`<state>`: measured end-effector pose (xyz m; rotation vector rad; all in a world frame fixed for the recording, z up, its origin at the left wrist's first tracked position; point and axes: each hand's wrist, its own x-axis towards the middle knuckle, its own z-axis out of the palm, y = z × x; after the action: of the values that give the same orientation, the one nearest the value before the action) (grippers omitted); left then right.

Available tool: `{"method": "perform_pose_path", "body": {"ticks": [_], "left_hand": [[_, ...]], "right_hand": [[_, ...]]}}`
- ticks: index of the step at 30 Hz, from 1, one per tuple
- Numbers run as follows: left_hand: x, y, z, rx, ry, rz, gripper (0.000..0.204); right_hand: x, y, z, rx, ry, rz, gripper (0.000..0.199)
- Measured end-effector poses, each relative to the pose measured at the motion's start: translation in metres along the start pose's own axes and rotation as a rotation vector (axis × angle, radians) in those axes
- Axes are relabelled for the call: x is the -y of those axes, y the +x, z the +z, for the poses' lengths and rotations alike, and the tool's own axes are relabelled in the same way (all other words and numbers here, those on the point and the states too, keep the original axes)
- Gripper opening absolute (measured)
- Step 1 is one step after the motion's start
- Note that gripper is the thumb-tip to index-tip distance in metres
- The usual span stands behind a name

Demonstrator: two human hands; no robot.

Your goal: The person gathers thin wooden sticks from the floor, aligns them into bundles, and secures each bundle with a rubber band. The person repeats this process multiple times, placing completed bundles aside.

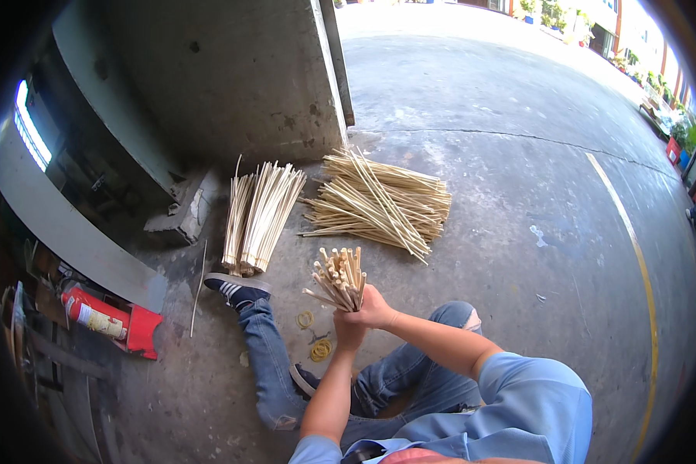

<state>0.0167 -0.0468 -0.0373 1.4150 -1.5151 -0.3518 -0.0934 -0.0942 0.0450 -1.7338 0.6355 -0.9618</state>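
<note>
A bundle of thin wooden sticks [339, 277] stands up in front of me, its cut ends fanned out at the top. My left hand [349, 328] is closed round the lower part of the bundle, its fingers partly hidden. Just above it, my right hand [377, 308] wraps the bundle from the right side. On the floor beyond lies a loose pile of long sticks [387, 199], with several crossing over the top. Two upright-looking bundles [267, 213] rest to its left, near my shoe. Yellow rubber bands [320, 350] lie by my left forearm, with a smaller group [305, 319] close by.
A concrete pillar [232, 85] rises behind the bundles. At left a red fire extinguisher [97, 313] lies beside a red stand [142, 331]. One single stick [199, 288] is on the floor near my shoe [236, 288]. A yellow line [634, 255] crosses the concrete at right.
</note>
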Motion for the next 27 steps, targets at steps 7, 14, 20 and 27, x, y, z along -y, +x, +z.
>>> {"method": "perform_pose_path", "body": {"ticks": [7, 14, 20, 27], "left_hand": [[-0.008, -0.019, 0.028, -0.097, -0.362, -0.103, 0.027], [0.011, -0.009, 0.006, 0.065, -0.033, -0.235, 0.054], [-0.031, -0.003, -0.025, 0.377, -0.679, -0.396, 0.058], [-0.041, -0.038, -0.048, 0.59, -1.141, -0.854, 0.069]], "right_hand": [[-0.021, -0.022, -0.009, -0.065, -0.04, -0.082, 0.066], [-0.018, 0.006, 0.009, -0.129, 0.126, 0.155, 0.034], [-0.007, 0.02, -0.03, -0.104, 0.755, 0.444, 0.021], [-0.033, -0.014, -0.013, 0.212, 1.032, 0.491, 0.03]]}}
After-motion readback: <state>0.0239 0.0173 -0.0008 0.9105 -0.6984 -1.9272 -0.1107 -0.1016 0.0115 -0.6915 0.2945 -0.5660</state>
